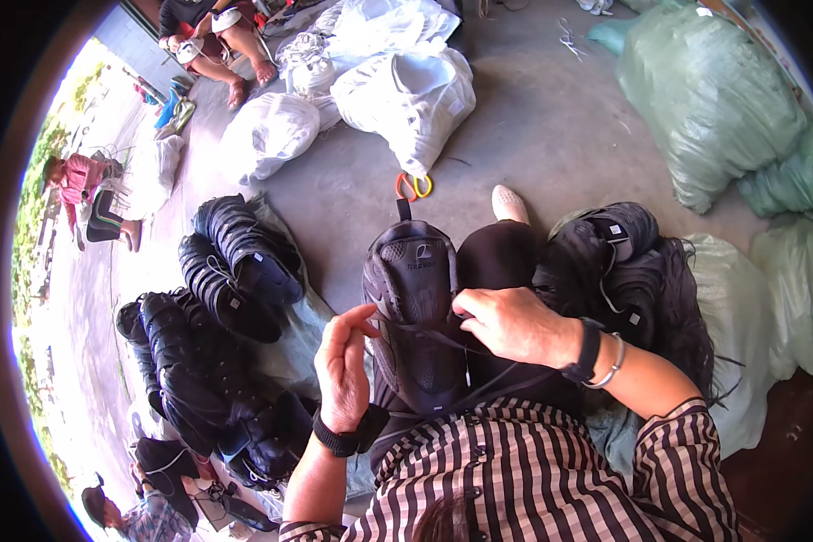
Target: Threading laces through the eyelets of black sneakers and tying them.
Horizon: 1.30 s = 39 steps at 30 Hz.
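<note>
A black shoe [415, 307] lies across my lap, its toe toward me and its tongue and pull loop pointing away. A thin black shoelace [432, 336] crosses over its middle, and a loose length trails toward my waist. Left of the shoe, my left hand [343, 366] is closed, thumb and forefinger pinched where the lace begins. My right hand [510, 321] bends in from the right with its fingers pinched together at the shoe's right edge. What sits between those right fingertips is hidden.
Black shoes are piled at my left [212, 370] and right [619, 262]. Orange-and-yellow-handled scissors [414, 187] lie beyond the shoe. White sacks [406, 99] stand ahead, green sacks [709, 99] at the far right. Other people sit at far left [95, 199], lower left and top left.
</note>
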Each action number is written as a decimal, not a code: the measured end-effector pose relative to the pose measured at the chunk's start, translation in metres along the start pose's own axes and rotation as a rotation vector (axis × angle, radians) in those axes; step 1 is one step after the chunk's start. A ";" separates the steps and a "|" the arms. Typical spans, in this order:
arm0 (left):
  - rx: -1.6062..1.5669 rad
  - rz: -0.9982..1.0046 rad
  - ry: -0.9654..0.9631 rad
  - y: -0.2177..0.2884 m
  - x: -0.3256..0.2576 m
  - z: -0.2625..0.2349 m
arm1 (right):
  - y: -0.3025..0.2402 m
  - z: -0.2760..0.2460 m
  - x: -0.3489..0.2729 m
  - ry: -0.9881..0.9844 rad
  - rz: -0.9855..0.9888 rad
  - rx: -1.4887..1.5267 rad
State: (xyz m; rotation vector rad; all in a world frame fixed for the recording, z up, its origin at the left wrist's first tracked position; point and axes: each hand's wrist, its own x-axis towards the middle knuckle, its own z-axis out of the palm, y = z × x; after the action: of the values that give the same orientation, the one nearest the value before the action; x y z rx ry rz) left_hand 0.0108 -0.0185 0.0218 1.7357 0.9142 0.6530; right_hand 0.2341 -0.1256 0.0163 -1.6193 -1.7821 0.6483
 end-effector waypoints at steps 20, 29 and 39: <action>-0.121 0.025 0.104 -0.007 -0.002 0.015 | -0.147 -0.086 -0.025 -0.449 -0.728 0.850; -0.281 -0.247 -0.058 -0.008 0.001 0.011 | -0.021 -0.042 0.016 0.153 -0.266 -0.156; -0.334 -0.407 -0.060 0.002 0.013 0.011 | -0.004 -0.022 0.023 -0.046 -0.345 -0.510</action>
State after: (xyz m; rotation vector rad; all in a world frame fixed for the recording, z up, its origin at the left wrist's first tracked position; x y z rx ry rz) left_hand 0.0279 -0.0139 0.0204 1.2204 1.0150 0.4503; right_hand 0.2467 -0.1047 0.0373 -1.5461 -2.3206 0.0702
